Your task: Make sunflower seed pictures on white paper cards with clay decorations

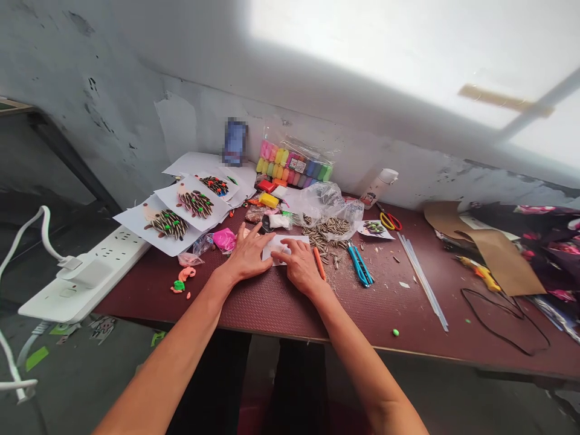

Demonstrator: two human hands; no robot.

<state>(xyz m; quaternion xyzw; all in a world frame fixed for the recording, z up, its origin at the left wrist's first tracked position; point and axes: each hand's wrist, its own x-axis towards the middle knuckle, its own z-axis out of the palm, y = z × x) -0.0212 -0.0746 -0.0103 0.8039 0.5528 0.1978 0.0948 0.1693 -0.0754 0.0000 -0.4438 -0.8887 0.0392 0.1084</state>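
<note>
A small white paper card lies on the table in front of me, partly covered by both hands. My left hand rests at the card's left edge, fingers spread and thumb reaching toward the right hand. Over the card's lower part, my right hand bends its fingers, with the tips apart and touching the surface. Whatever sits under those fingertips is hidden. Right beside this hand lies an orange stick-like tool. A pink clay packet is left of my left hand.
Cards with seed hedgehogs lie at left, near a power strip. Behind are bagged coloured clay and sunflower seeds. A blue utility knife, scissors, glue sticks and a yellow glue gun lie rightward.
</note>
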